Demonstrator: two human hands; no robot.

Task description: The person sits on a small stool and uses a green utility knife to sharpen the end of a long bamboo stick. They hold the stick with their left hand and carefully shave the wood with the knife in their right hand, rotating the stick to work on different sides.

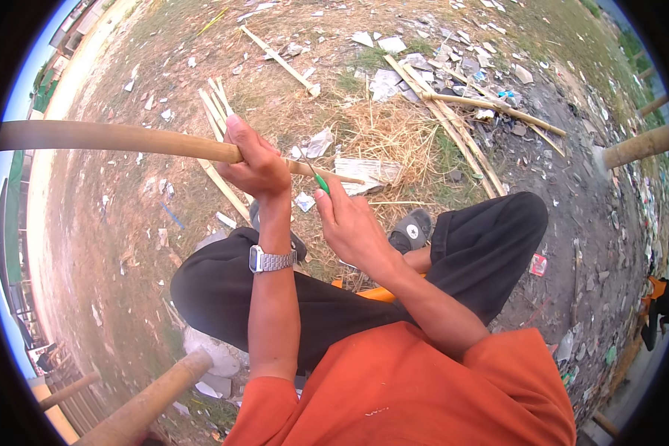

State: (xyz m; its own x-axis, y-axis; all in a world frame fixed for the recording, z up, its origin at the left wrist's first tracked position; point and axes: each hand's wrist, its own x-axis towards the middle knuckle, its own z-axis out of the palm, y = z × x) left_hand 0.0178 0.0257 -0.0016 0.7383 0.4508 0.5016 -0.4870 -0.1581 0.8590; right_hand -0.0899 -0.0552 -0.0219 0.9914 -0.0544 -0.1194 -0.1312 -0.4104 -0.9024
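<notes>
outdoors, left hand (256, 165) grips bamboo pole (111, 138).

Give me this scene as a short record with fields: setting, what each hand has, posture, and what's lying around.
Setting: outdoor dirt ground with dry grass and litter
Left hand: gripping a long bamboo pole, held roughly level
Right hand: holding a green-handled tool against the pole
Wrist: metal watch on the left arm
Posture: seated, legs in black trousers, dark shoe visible
Around: split bamboo strips, scrap paper, another pole at lower left
</notes>
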